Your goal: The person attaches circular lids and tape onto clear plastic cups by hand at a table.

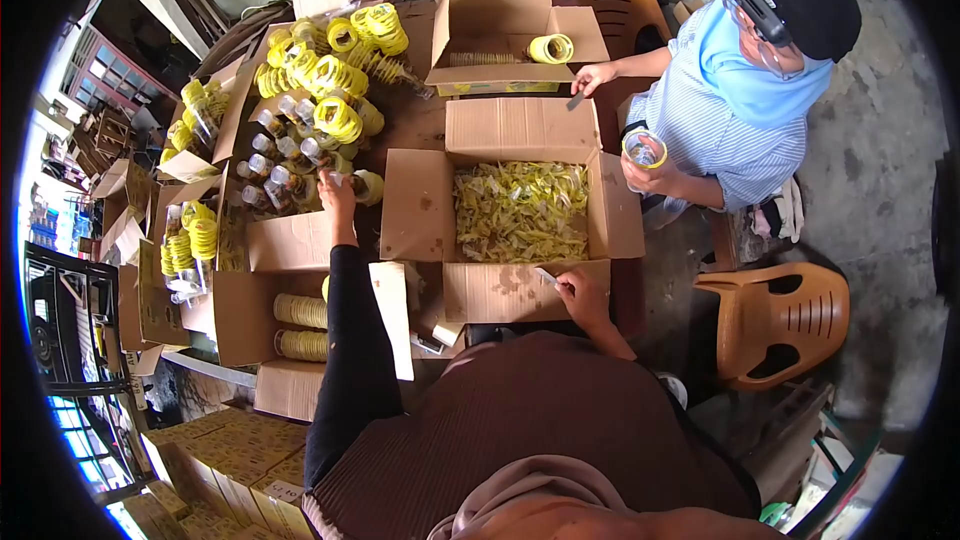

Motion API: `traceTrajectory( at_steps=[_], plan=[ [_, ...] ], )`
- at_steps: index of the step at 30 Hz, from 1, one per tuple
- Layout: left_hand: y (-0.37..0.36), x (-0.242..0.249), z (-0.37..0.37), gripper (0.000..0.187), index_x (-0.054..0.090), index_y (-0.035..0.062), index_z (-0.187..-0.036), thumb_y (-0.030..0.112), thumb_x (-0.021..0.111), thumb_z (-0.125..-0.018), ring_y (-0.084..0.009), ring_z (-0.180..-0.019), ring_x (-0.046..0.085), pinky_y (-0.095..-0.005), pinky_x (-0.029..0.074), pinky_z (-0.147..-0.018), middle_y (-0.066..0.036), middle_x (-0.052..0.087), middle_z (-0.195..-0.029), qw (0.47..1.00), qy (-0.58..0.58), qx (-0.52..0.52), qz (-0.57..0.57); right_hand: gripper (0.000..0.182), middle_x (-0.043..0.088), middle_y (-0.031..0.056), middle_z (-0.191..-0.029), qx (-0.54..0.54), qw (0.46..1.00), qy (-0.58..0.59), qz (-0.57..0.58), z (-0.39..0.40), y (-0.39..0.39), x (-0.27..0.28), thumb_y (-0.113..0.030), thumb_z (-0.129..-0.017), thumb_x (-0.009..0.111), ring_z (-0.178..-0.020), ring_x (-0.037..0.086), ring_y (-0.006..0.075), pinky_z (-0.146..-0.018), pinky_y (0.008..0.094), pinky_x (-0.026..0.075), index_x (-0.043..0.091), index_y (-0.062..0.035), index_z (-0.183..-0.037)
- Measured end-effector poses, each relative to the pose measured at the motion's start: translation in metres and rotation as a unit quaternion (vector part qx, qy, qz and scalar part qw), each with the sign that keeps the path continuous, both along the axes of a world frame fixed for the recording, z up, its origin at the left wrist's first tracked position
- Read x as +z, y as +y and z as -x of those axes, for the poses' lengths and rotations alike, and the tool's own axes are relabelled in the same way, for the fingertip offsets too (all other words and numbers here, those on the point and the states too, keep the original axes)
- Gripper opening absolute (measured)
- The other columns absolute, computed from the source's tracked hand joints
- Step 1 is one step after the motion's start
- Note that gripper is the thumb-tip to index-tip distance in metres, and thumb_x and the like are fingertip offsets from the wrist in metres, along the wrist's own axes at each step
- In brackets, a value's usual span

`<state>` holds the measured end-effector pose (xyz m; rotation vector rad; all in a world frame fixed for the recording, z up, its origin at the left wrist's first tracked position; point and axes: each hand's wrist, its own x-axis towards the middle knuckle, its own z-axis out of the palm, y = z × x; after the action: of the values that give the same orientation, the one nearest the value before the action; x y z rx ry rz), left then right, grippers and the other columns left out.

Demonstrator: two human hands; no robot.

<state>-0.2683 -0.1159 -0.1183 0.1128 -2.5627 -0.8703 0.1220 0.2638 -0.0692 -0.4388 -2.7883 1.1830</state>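
Observation:
My left hand reaches out to the group of clear jars at the left of the table, its fingers at one jar; whether they grip it is too small to tell. Beside the flap of the middle cardboard box, my right hand is closed on a small blade. That box holds a heap of yellow and clear plastic scraps. Yellow ring-shaped stacks are piled behind the jars.
Across the table at right, a co-worker holds a clear cup and a small blade. A box with ring stacks stands at the back. Another box holds stacks near my left arm. Orange chairs stand at right.

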Motion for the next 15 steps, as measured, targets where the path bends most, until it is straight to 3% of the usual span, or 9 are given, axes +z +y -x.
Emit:
traceTrajectory(
  at_steps=[2,6,7,8,9,11,15],
  plan=[
    [-0.016,-0.001,0.002,0.039,0.055,0.0059,-0.108,0.017,0.076,-0.078,-0.0379,-0.089,0.061,-0.0483,0.049,-0.078,-0.02,0.063,-0.095,0.993,0.08,-0.002,-0.083,0.012,0.061,0.0095,-0.09,-0.004,1.0,-0.004,0.009,0.001,-0.001,0.003,-0.014,-0.085,0.068,-0.079,0.063,0.0288,-0.068,0.0397,0.05,0.066,-0.0074,-0.095],
    [-0.054,-0.002,-0.001,0.04,0.056,0.0071,-0.114,0.022,0.076,-0.083,-0.0305,-0.092,0.064,-0.0416,0.052,-0.08,-0.018,0.066,-0.102,0.966,0.09,0.039,-0.239,0.013,0.061,0.0117,-0.089,0.002,1.0,0.006,0.019,0.004,-0.005,0.011,-0.014,-0.086,0.068,-0.078,0.062,0.0299,-0.067,0.0386,0.047,0.068,-0.005,-0.096],
    [-0.061,0.009,-0.009,0.04,0.056,0.0074,-0.115,0.023,0.076,-0.084,-0.0293,-0.094,0.064,-0.0413,0.052,-0.081,-0.018,0.066,-0.104,0.957,0.126,0.036,-0.259,0.013,0.061,0.0117,-0.089,0.004,1.0,0.006,0.02,0.005,-0.006,0.012,-0.014,-0.086,0.068,-0.078,0.062,0.0299,-0.067,0.0386,0.047,0.068,-0.005,-0.096],
    [-0.044,0.065,-0.045,0.039,0.055,0.0082,-0.116,0.024,0.075,-0.086,-0.027,-0.097,0.063,-0.0416,0.052,-0.082,-0.016,0.065,-0.107,0.975,0.091,0.085,-0.184,0.013,0.061,0.0118,-0.088,0.008,1.0,-0.003,0.028,0.006,-0.007,0.014,-0.015,-0.087,0.068,-0.078,0.062,0.0301,-0.067,0.0388,0.047,0.068,-0.0052,-0.096],
    [-0.063,0.052,-0.043,0.038,0.054,0.0081,-0.116,0.028,0.073,-0.089,-0.0248,-0.098,0.062,-0.0404,0.054,-0.082,-0.014,0.062,-0.11,0.947,0.145,0.013,-0.287,0.013,0.061,0.0118,-0.088,0.012,0.999,-0.013,0.035,0.006,-0.006,0.015,-0.015,-0.087,0.067,-0.079,0.061,0.0303,-0.068,0.0389,0.047,0.068,-0.0054,-0.096],
    [-0.054,0.09,-0.071,0.039,0.051,0.0069,-0.118,0.029,0.069,-0.093,-0.0225,-0.098,0.062,-0.0372,0.055,-0.084,-0.012,0.058,-0.112,0.9,0.169,-0.023,-0.401,0.013,0.06,0.0121,-0.088,0.024,0.999,0.009,0.036,0.008,-0.005,0.009,-0.015,-0.087,0.068,-0.079,0.061,0.0306,-0.068,0.0393,0.047,0.069,-0.0057,-0.096],
    [-0.038,0.133,-0.108,0.039,0.045,0.0052,-0.123,0.025,0.065,-0.096,-0.0218,-0.101,0.063,-0.0346,0.057,-0.087,-0.014,0.057,-0.114,0.867,0.148,-0.066,-0.472,0.013,0.06,0.0125,-0.087,0.079,0.995,0.052,0.02,0.012,0.0,-0.002,-0.014,-0.085,0.068,-0.078,0.061,0.0309,-0.07,0.0403,0.048,0.069,-0.0056,-0.096]
  ],
)
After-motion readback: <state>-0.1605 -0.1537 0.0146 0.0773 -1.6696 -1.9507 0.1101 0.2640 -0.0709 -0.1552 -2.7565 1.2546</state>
